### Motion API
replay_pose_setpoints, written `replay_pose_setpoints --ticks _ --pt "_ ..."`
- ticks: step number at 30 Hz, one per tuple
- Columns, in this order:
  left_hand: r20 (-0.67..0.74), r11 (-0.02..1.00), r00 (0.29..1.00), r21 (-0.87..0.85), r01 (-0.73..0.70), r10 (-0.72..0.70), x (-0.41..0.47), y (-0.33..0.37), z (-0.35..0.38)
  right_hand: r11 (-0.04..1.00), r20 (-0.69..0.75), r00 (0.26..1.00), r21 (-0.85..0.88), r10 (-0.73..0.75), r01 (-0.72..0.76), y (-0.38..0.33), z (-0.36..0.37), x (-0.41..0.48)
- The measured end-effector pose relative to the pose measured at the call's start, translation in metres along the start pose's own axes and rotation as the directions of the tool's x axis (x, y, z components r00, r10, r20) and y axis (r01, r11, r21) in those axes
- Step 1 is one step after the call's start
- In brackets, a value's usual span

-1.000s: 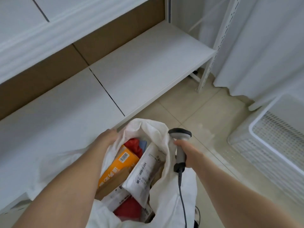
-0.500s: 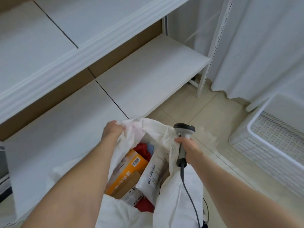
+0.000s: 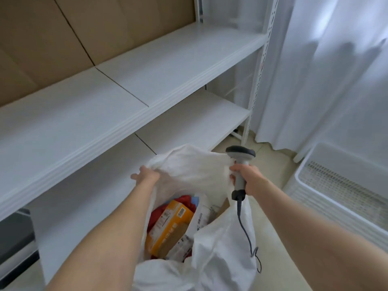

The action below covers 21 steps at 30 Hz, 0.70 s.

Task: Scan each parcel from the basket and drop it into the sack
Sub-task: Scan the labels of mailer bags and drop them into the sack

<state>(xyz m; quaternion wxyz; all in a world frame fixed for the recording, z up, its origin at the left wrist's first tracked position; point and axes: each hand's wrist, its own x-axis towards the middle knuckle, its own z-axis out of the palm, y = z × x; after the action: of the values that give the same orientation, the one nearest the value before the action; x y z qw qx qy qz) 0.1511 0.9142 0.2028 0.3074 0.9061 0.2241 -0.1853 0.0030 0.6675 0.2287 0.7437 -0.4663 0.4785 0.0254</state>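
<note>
Now sack (image 3: pixel 220 259) mouth is pulled higher; L hand (image 3: pixel 147 175) pinches rim, R hand (image 3: pixel 246 177) grips scanner (image 3: pixel 240 156) + rim. 1 sack, 1 scanner, 1 basket (image 3: pixel 325 206).

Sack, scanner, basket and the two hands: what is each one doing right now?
sack: mouth open, rim held up.
orange parcel: lying inside the sack, barcode facing up.
scanner: upright in the right hand.
cable: hanging down from the scanner.
left hand: grips the sack's rim.
right hand: grips the scanner's handle.
basket: no parcel in the part that shows.
</note>
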Motion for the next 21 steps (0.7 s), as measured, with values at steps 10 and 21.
replay_pose_setpoints --ticks 10,21 --pt "-0.182 0.868 0.978 0.464 0.177 -0.102 -0.048 -0.100 -0.012 0.979 -0.050 0.999 -0.202 0.011 -0.021 0.066 -0.029 -0.022" --pt "-0.349 0.877 0.922 0.376 0.299 -0.165 -0.031 -0.179 -0.027 0.967 0.078 0.996 -0.253 0.040 -0.019 0.126 0.013 -0.021"
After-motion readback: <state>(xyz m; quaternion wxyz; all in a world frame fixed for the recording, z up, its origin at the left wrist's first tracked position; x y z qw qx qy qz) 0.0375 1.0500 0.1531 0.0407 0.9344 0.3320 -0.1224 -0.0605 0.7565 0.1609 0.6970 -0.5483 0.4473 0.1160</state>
